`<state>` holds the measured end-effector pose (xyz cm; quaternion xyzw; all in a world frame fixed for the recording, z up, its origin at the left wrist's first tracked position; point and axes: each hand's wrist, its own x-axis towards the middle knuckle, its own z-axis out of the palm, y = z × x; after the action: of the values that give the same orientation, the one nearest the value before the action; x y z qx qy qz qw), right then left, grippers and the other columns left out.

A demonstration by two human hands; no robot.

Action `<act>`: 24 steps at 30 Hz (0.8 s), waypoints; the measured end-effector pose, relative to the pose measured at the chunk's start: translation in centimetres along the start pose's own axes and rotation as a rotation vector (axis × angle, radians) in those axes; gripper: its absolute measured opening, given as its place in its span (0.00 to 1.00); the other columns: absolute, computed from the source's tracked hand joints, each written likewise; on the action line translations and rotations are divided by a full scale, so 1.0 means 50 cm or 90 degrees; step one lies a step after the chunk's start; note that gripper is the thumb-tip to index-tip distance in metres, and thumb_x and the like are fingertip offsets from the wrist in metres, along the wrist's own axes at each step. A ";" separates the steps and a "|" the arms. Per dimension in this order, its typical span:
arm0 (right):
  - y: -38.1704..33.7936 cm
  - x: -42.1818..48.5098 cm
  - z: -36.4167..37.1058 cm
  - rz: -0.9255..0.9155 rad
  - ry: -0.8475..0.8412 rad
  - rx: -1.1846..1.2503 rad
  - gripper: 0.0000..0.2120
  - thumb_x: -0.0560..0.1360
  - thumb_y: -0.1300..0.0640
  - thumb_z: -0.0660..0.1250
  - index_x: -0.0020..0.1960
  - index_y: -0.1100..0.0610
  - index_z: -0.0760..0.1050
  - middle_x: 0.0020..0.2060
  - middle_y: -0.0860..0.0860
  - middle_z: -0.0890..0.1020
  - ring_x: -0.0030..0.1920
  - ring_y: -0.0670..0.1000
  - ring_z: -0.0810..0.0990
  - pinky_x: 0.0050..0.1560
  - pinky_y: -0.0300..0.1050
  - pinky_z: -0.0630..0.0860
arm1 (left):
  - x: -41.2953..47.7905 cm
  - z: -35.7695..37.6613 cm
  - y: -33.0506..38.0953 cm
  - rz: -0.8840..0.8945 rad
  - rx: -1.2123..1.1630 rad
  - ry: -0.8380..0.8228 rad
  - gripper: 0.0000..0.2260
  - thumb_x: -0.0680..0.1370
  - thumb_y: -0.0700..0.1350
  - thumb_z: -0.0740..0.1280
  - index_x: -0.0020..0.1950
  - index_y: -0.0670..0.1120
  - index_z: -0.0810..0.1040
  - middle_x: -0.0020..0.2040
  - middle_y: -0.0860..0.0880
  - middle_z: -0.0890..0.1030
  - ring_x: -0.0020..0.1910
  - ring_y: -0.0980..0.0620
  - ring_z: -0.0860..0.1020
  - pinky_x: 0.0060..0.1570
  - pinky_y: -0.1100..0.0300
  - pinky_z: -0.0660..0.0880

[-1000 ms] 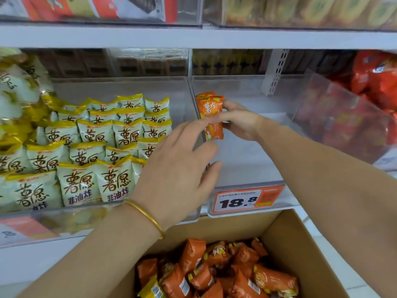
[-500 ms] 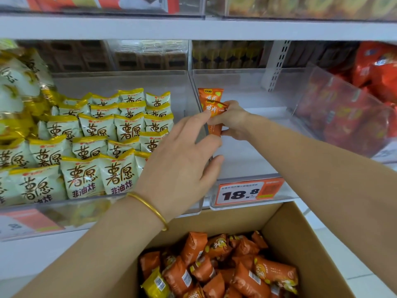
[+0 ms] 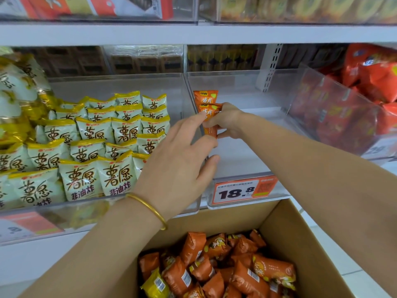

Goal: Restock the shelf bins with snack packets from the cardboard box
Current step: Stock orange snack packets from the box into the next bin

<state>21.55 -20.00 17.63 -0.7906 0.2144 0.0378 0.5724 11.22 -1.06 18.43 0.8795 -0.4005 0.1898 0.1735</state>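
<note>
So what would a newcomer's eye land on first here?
Mid-shelf, the right hand grips an orange foil snack packet at the left wall of a nearly bare clear plastic bin, the left hand open beside it. Below, a brown cardboard box holds more orange packets.

Right hand (image 3: 228, 123) grips an upright orange packet (image 3: 209, 114) at the left side of the clear bin (image 3: 247, 160); left hand (image 3: 178, 166), fingers straight, touches it above the cardboard box (image 3: 300, 244)
</note>
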 end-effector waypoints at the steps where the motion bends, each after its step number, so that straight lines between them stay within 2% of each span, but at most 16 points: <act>1: -0.001 0.000 0.005 -0.004 0.012 -0.004 0.24 0.71 0.65 0.73 0.62 0.58 0.66 0.59 0.56 0.77 0.60 0.57 0.76 0.59 0.59 0.76 | 0.000 0.000 0.001 -0.001 0.001 0.000 0.17 0.77 0.52 0.54 0.55 0.47 0.78 0.71 0.43 0.67 0.69 0.44 0.65 0.63 0.55 0.62; 5: -0.006 -0.003 0.014 -0.012 0.039 -0.018 0.22 0.71 0.65 0.73 0.58 0.56 0.64 0.59 0.57 0.77 0.60 0.58 0.76 0.60 0.60 0.75 | 0.000 0.000 0.000 -0.002 -0.003 0.000 0.16 0.77 0.52 0.55 0.55 0.47 0.78 0.71 0.43 0.67 0.69 0.43 0.65 0.63 0.54 0.65; 10: -0.004 -0.012 0.010 -0.011 0.025 -0.026 0.23 0.72 0.63 0.73 0.63 0.59 0.67 0.58 0.55 0.77 0.58 0.54 0.76 0.57 0.53 0.75 | -0.002 0.003 0.001 -0.003 -0.010 0.004 0.16 0.77 0.52 0.55 0.56 0.47 0.78 0.72 0.43 0.67 0.69 0.44 0.65 0.62 0.52 0.67; 13: -0.002 -0.018 0.010 -0.007 0.043 -0.018 0.25 0.71 0.61 0.74 0.63 0.59 0.67 0.59 0.57 0.78 0.59 0.56 0.77 0.59 0.56 0.77 | -0.003 0.002 0.002 -0.007 -0.004 0.003 0.17 0.77 0.52 0.54 0.57 0.48 0.77 0.72 0.44 0.66 0.70 0.44 0.65 0.62 0.54 0.64; 19: -0.006 -0.026 0.001 -0.007 0.077 -0.017 0.23 0.72 0.61 0.73 0.60 0.58 0.63 0.59 0.58 0.77 0.58 0.57 0.79 0.54 0.58 0.79 | -0.004 -0.002 0.004 -0.006 -0.006 -0.003 0.18 0.77 0.53 0.53 0.58 0.48 0.77 0.73 0.42 0.66 0.70 0.43 0.65 0.63 0.55 0.63; 24: -0.004 -0.026 0.014 -0.022 0.096 -0.045 0.22 0.74 0.60 0.71 0.59 0.59 0.61 0.61 0.59 0.76 0.60 0.58 0.77 0.58 0.58 0.77 | -0.005 -0.003 0.006 -0.008 -0.005 -0.004 0.18 0.77 0.53 0.53 0.57 0.47 0.77 0.73 0.42 0.65 0.70 0.43 0.65 0.63 0.54 0.64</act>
<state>20.59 -18.92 17.94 -0.8144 0.2416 -0.0243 0.5271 10.81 -1.03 18.48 0.8818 -0.3964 0.1847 0.1768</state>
